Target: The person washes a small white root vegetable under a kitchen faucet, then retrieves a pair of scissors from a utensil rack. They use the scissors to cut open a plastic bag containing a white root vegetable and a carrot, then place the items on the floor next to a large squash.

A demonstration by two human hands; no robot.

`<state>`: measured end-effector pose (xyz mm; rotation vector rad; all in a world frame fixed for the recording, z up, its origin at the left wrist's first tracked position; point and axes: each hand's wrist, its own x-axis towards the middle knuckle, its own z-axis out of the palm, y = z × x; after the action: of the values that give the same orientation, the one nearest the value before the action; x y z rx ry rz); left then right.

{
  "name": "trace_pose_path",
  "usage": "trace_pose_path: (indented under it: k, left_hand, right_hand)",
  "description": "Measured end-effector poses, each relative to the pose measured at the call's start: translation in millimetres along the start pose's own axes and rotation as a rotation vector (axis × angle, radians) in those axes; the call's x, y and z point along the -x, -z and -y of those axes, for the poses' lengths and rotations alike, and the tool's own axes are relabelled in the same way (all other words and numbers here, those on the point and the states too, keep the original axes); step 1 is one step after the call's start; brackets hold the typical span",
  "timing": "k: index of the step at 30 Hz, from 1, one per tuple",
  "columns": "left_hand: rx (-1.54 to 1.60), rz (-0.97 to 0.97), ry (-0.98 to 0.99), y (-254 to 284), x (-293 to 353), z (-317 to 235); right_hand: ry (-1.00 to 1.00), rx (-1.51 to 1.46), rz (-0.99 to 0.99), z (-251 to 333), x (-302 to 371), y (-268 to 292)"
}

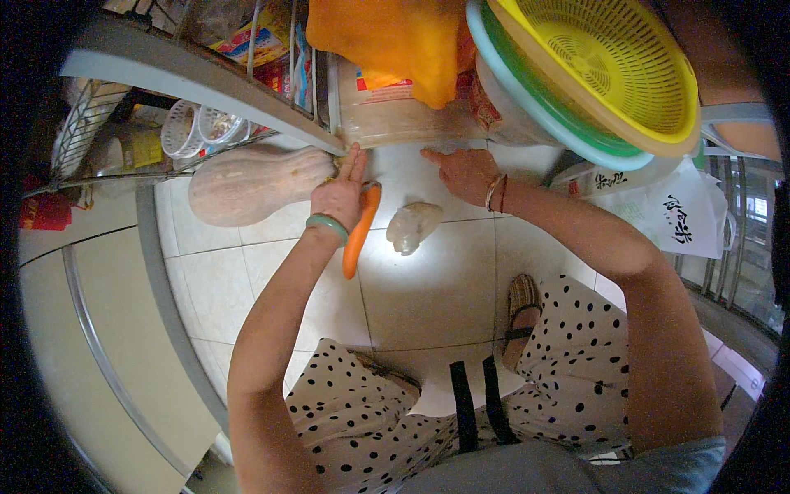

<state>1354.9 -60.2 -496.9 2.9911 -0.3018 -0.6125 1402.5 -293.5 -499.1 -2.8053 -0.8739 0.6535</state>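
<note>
My left hand [339,200], with a green bangle at its wrist, holds an orange carrot [355,243] along its thumb side. Its front fingers stretch forward, close to the rack's lower corner. A large pale butternut squash [251,188] lies just left of that hand, its narrow end toward my fingers. My right hand [467,175] is over the floor in front of a wide clear container [403,119]. Its index finger points left and nothing shows in it; the other fingers are partly hidden. Between my hands, a crumpled translucent plastic bag [414,227] sits on the tiles.
A metal rack [206,86] with packages and white baskets [197,130] stands at the left. An orange cloth [395,45] drapes over the container. Stacked basins and a yellow colander [605,66] lean at the back right, above a white printed bag [679,214]. A cream cabinet [115,329] borders the left.
</note>
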Motion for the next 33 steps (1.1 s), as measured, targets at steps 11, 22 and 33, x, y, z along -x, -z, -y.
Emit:
trace_pose_path:
  k: [11,22,33]
  left_hand:
    - [0.008,-0.004,-0.027,0,-6,-2]
    - [0.037,0.019,-0.003,1,-2,-3]
    - [-0.009,-0.008,-0.042,-5,-5,0]
  right_hand:
    - [0.134,0.216,-0.541,-34,-28,-49]
    - [-0.036,0.168,-0.257,-34,-8,-28]
    - [0.007,0.063,-0.340,-35,-4,-29]
